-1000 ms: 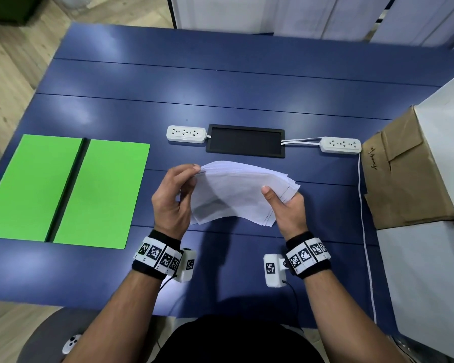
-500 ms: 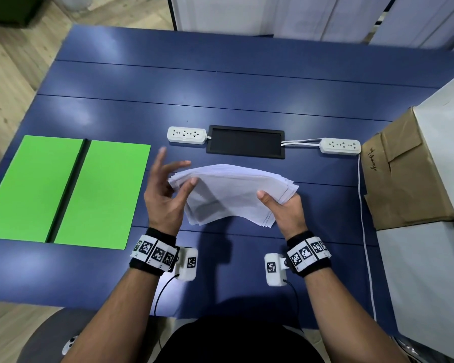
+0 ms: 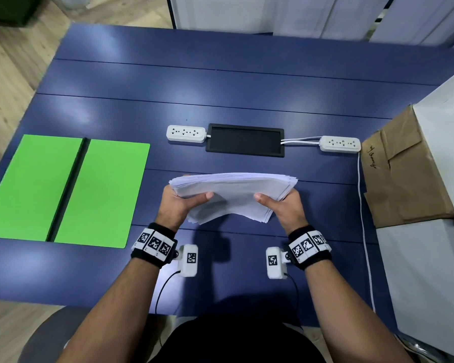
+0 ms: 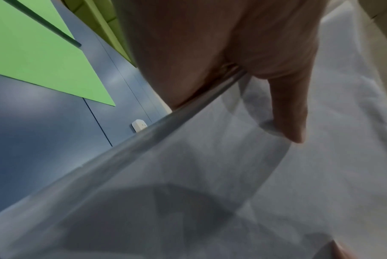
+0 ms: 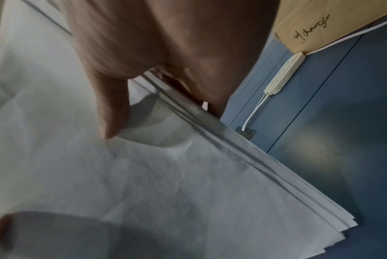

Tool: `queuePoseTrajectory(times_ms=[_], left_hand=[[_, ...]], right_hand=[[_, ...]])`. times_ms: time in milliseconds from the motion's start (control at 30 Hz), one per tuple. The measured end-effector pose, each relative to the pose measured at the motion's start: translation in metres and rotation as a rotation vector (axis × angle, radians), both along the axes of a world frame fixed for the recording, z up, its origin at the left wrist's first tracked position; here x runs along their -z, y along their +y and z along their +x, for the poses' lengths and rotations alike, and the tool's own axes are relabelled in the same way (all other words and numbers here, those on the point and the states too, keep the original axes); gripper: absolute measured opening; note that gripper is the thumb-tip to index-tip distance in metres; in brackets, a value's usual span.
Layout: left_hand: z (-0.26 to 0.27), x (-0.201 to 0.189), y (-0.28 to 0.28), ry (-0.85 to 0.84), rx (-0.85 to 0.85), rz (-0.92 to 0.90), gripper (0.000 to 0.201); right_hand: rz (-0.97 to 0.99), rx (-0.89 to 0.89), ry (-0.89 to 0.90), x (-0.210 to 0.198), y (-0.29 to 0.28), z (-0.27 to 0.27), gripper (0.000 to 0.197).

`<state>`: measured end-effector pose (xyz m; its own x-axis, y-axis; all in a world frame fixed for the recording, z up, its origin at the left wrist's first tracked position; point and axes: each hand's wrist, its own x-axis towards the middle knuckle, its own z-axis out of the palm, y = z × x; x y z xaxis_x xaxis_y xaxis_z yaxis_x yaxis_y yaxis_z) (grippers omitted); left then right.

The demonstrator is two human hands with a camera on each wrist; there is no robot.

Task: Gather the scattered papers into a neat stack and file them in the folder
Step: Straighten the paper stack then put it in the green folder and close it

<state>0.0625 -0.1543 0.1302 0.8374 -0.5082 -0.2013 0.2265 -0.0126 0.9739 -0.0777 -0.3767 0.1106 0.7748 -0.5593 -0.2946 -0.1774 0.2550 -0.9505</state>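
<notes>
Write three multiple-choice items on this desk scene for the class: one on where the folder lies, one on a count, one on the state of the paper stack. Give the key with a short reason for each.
1. Where does the green folder lie?
A. On the table, to the person's left
B. On the brown box
C. Under the papers

2. How many white power strips are on the table?
A. One
B. Two
C. Four

3. What is the state of the papers?
A. Spread flat over the table
B. Held up as one stack by the left hand and the right hand
C. Already inside the folder

Key: 1 A, the folder lies open and flat left of the hands. 2 B, one power strip sits left of the black panel and the other power strip sits right of it. 3 B, each hand grips one end, thumb on top, and the sheet edges are uneven.
</notes>
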Motion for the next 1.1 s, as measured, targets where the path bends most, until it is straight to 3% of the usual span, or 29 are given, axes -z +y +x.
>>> queuePoseTrajectory(times_ms=[100, 200, 367, 500, 633, 733, 867, 967, 1100], left_hand=[[-0.001, -0.001, -0.003, 0.003, 0.019, 0.014, 0.030], [-0.008, -0.002, -0.014, -0.097, -0.065, 0.032, 0.024], [-0.030, 0.000, -0.026, -0.224, -0.142, 0.010, 0.029], [-0.038, 0.011, -0.030, -0.099, -0.102, 0.035, 0.027], [-0.039, 0.005, -0.030, -0.116, -0.132, 0.004, 0.029], [-0.033, 0.009, -0.028, -0.081, -0.119, 0.075, 0.021], [-0.007, -0.007, -0.016, -0.066, 0.002, 0.185, 0.027], [0.020, -0.052, -0.010, -0.228, 0.025, 0.216, 0.035], [0.035, -0.105, -0.029, -0.792, 0.239, 0.623, 0.040]], right_hand=[[-0.028, 0.003, 0.013, 0.000, 0.005, 0.003, 0.024], [-0.073, 0.137, 0.006, -0.002, 0.019, 0.011, 0.012], [-0.193, 0.290, -0.077, -0.004, 0.050, 0.014, 0.018], [-0.236, 0.285, 0.025, 0.011, 0.061, 0.013, 0.016], [-0.194, 0.311, 0.057, 0.016, 0.053, 0.011, 0.025], [-0.224, 0.278, 0.070, 0.023, 0.047, 0.009, 0.015], [-0.222, 0.225, 0.129, 0.030, 0.034, 0.006, 0.002], [-0.189, 0.167, 0.108, 0.029, 0.022, 0.005, 0.007], [-0.128, 0.115, 0.097, 0.026, 0.015, 0.007, 0.013]])
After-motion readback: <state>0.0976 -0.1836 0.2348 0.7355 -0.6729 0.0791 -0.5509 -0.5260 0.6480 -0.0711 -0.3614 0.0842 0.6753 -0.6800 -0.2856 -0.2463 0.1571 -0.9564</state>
